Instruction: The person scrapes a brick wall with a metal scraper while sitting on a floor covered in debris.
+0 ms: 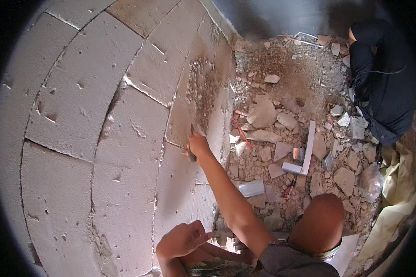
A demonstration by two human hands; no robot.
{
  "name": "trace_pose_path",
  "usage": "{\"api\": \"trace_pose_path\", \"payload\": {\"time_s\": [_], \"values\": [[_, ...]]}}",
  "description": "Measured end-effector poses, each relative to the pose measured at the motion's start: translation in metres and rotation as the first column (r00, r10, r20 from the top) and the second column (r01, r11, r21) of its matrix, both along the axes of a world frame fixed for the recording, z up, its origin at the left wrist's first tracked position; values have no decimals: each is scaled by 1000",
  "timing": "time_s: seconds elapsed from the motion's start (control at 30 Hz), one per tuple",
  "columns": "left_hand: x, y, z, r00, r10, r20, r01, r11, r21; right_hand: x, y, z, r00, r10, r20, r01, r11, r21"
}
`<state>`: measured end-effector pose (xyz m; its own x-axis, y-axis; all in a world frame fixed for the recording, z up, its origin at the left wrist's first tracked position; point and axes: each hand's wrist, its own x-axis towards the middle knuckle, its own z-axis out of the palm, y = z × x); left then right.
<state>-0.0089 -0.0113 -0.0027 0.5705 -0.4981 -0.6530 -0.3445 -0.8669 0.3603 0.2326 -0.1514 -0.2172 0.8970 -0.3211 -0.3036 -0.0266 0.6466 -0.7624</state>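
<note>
Pressing a small tool [191,147] against the block wall [101,138], I keep my right hand [198,147] wrapped around its handle, fingers closed tight on it. The thin blade points up, and its tip touches the wall just under the rough brown patch [202,87] where the top layer is gone.

I think the blade could slip if I push too hard, because the patch looks crumbly. Then my knuckles could scrape the wall. Bits could also break off and drop on the rubble [282,134] on the floor below. The floor is full of broken pieces, so a slip of my foot there would hurt.

My right arm reaches far out, almost straight, from low down up to the wall. My left hand [182,240] is close to my body, near the bottom of the wall. Its fingers are bent and loose, and they hold nothing that I can see. My knee [321,221] is bent beside it.
</note>
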Motion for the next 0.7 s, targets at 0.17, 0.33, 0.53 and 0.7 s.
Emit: {"api": "trace_pose_path", "payload": {"time_s": [0.17,0.33,0.53,0.7], "values": [[4,17,-6,998,-62,23,64,993,-98,-24,-1,27,997,12,-72,10,955,295],[4,13,1,1000,-14,1,14,1000,3,-30,9,39,997,56,-45,-47,986,163],[6,14,-6,998,-53,42,56,995,-83,-19,11,48,997,-59,-57,69,975,213],[7,20,1,998,-48,28,48,999,-22,-25,20,64,999,-19,-37,29,955,294]]}}
